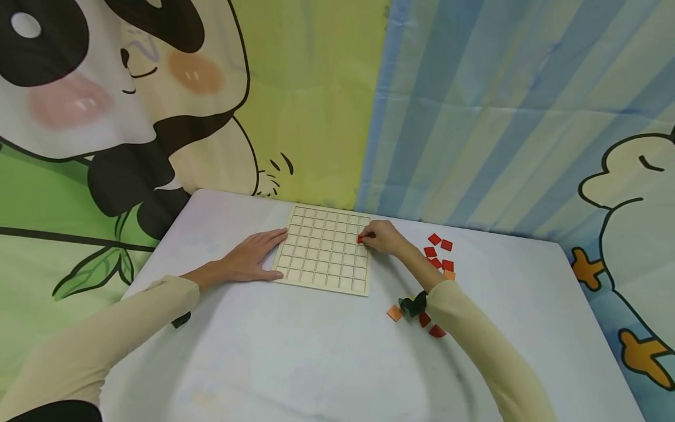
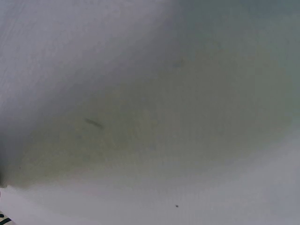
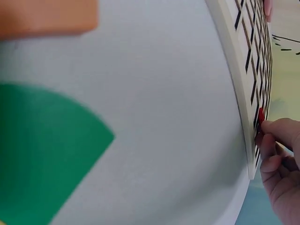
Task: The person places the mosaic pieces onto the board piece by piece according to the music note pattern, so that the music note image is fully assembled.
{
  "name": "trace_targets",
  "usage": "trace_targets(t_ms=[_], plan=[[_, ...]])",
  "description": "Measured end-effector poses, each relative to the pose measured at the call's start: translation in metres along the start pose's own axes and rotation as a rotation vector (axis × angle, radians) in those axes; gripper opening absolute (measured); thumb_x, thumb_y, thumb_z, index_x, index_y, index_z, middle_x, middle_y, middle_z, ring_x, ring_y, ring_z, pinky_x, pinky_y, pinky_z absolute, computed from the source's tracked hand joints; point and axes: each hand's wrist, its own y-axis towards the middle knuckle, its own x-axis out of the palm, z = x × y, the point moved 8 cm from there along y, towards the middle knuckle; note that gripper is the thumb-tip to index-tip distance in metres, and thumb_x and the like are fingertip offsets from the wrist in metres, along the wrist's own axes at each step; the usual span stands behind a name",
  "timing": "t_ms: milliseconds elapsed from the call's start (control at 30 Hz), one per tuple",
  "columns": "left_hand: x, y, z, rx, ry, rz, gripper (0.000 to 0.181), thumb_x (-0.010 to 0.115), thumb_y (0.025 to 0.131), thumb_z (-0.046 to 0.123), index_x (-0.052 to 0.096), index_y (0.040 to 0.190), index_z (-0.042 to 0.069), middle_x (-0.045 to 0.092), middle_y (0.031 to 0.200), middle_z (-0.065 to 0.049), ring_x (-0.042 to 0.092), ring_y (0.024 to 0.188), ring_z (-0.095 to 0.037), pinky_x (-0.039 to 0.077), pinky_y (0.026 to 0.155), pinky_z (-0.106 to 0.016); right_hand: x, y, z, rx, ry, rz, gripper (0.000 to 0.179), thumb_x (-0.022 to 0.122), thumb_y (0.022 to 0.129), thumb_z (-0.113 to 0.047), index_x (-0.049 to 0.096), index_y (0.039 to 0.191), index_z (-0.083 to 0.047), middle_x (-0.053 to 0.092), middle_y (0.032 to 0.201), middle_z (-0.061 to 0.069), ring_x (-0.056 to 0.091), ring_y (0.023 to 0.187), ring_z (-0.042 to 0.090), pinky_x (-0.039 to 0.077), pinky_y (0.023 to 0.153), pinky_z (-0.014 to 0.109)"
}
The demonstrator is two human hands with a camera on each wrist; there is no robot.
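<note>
A pale wooden board [image 1: 327,251] with a grid of square recesses lies on the white table. My left hand [image 1: 248,258] rests at the board's left edge, fingers and thumb spread and touching it. Near the right edge, my right hand [image 1: 384,237] pinches a small red square tile [image 1: 360,239] over the grid. The right wrist view shows this red tile [image 3: 261,115] between thumb and fingers of the right hand [image 3: 281,164], close against the board [image 3: 234,77]. Only table surface fills most of the left wrist view.
Several loose red tiles [image 1: 430,252] lie right of the board. Nearer me are an orange tile [image 1: 394,313], dark green pieces [image 1: 411,305] and a red rounded piece [image 1: 437,332], partly behind the right sleeve. A dark piece [image 1: 181,320] lies by the left sleeve. Printed curtains [image 1: 316,105] hang behind.
</note>
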Motion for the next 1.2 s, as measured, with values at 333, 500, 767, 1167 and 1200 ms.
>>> trace_targets(t_ms=[333, 500, 767, 1167, 1200], plan=[[0.003, 0.0, -0.005, -0.02, 0.01, -0.013, 0.102, 0.06, 0.08, 0.07, 0.018, 0.156, 0.017, 0.017, 0.164, -0.002, 0.022, 0.149, -0.027, 0.022, 0.118, -0.053, 0.0, 0.002, 0.003, 0.077, 0.02, -0.006, 0.014, 0.064, 0.092, -0.012, 0.072, 0.097, -0.002, 0.072, 0.098, 0.014, 0.063, 0.085, 0.023, 0.05, 0.073, 0.032], [0.002, 0.0, -0.002, 0.008, 0.011, 0.011, 0.1, 0.061, 0.08, 0.068, 0.021, 0.156, 0.016, 0.02, 0.163, -0.003, 0.024, 0.148, -0.029, 0.024, 0.116, -0.054, -0.002, -0.009, 0.0, 0.056, 0.035, -0.001, 0.019, 0.061, 0.095, -0.011, 0.073, 0.105, 0.0, 0.071, 0.1, 0.014, 0.061, 0.084, 0.019, 0.048, 0.07, 0.027], [-0.002, -0.003, -0.003, 0.003, 0.023, 0.017, 0.1, 0.061, 0.08, 0.068, 0.021, 0.156, 0.015, 0.02, 0.163, -0.004, 0.024, 0.148, -0.029, 0.024, 0.116, -0.054, -0.03, -0.03, -0.006, 0.053, 0.049, 0.079, 0.033, 0.059, 0.095, -0.006, 0.062, 0.125, 0.006, 0.062, 0.084, 0.014, 0.044, 0.068, 0.018, 0.037, 0.062, 0.029], [0.004, -0.001, -0.003, 0.005, 0.013, 0.011, 0.101, 0.059, 0.08, 0.07, 0.02, 0.156, 0.017, 0.018, 0.164, -0.001, 0.022, 0.149, -0.027, 0.024, 0.117, -0.052, -0.003, -0.018, 0.002, 0.031, 0.045, 0.117, 0.019, 0.067, 0.091, -0.014, 0.073, 0.103, -0.001, 0.069, 0.091, 0.012, 0.056, 0.076, 0.017, 0.047, 0.068, 0.028], [0.004, -0.001, -0.003, 0.006, 0.011, 0.014, 0.101, 0.06, 0.08, 0.07, 0.02, 0.156, 0.017, 0.018, 0.163, -0.001, 0.022, 0.149, -0.027, 0.023, 0.117, -0.052, -0.003, -0.017, 0.002, 0.033, 0.047, 0.128, 0.018, 0.067, 0.09, -0.014, 0.073, 0.102, -0.001, 0.07, 0.092, 0.012, 0.058, 0.078, 0.018, 0.048, 0.07, 0.029]])
